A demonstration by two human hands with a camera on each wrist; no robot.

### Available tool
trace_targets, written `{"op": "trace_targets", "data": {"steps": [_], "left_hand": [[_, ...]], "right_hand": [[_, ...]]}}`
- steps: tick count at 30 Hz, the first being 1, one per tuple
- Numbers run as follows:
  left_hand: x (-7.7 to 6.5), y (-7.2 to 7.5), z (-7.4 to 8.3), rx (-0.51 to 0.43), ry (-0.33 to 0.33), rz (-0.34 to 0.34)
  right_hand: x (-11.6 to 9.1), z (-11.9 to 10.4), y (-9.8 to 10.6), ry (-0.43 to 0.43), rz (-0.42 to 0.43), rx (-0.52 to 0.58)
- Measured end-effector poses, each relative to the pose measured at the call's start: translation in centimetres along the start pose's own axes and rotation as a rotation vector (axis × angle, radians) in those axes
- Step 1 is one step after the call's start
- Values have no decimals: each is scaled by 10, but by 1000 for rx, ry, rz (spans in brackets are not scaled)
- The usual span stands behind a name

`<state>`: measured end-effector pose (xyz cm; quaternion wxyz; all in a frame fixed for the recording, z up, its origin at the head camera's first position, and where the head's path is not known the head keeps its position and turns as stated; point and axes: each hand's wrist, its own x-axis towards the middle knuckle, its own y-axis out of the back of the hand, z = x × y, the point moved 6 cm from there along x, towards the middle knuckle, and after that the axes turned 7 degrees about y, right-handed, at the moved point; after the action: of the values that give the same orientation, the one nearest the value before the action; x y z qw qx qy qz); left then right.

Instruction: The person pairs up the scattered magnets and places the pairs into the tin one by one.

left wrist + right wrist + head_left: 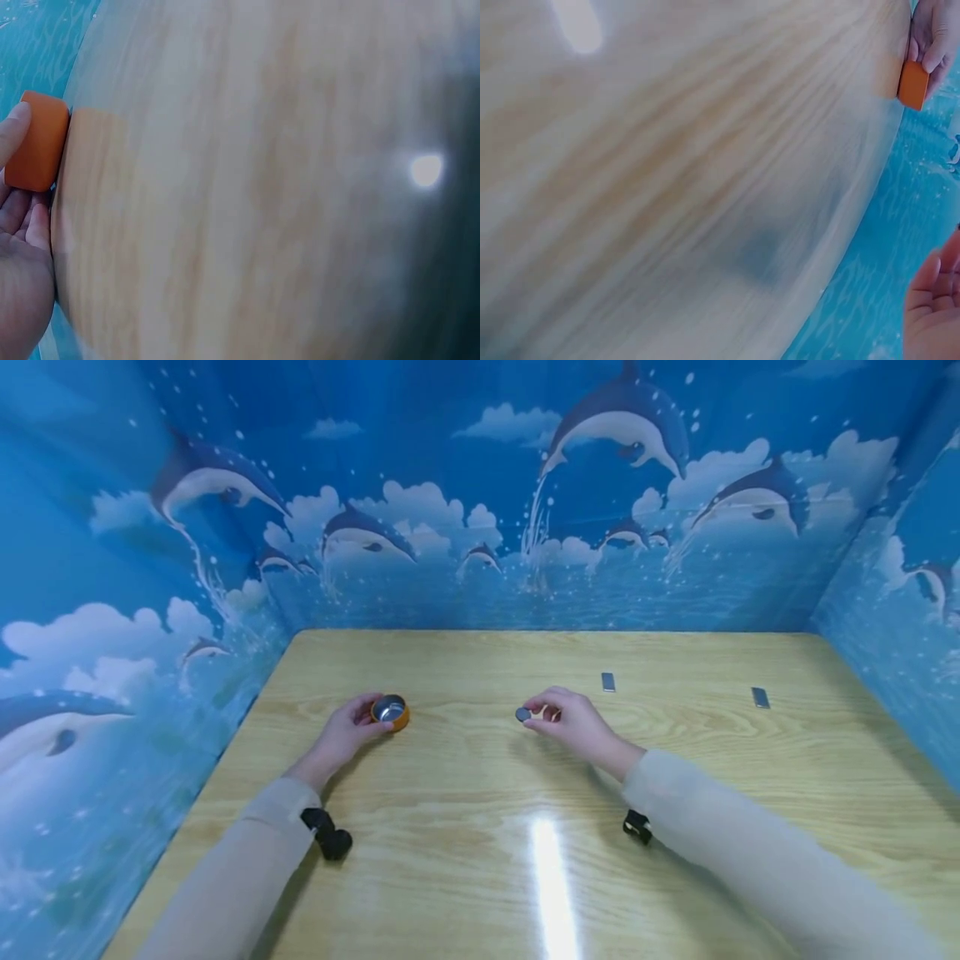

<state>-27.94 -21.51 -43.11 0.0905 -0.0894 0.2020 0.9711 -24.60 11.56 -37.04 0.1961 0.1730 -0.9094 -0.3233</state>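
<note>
On the left of the table, my left hand (347, 732) grips a small round orange cup (405, 719) with a shiny metal inside. Its mouth faces up, the thumb lies along the near side and the fingers wrap the far side. The cup's smooth orange wall (43, 146) shows at the left edge of the left wrist view. Nearer the middle, my right hand (573, 725) pinches a small dark grey disc (522, 714) between thumb and fingertips, above the wood and to the right of the cup. In the right wrist view the disc is mostly out of frame.
Two small dark rectangular pieces lie farther right on the wooden table (450, 810): one flat piece (608, 682) just beyond the right hand, another piece (761, 697) near the right side. Dolphin-print curtains (450, 577) enclose the back and sides.
</note>
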Motion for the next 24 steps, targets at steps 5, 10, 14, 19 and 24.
{"op": "trace_targets", "data": {"steps": [5, 10, 14, 19, 24], "left_hand": [[0, 1, -1, 3, 11, -4], [0, 1, -1, 17, 1, -2], [0, 1, 1, 16, -8, 3], [0, 1, 0, 12, -17, -1], [-1, 2, 0, 16, -18, 2]], "right_hand": [[12, -9, -12, 11, -20, 9], [27, -17, -22, 20, -34, 17], [41, -24, -33, 47, -41, 40], [54, -30, -47, 72, -57, 46], [61, -35, -58, 76, -80, 57]]}}
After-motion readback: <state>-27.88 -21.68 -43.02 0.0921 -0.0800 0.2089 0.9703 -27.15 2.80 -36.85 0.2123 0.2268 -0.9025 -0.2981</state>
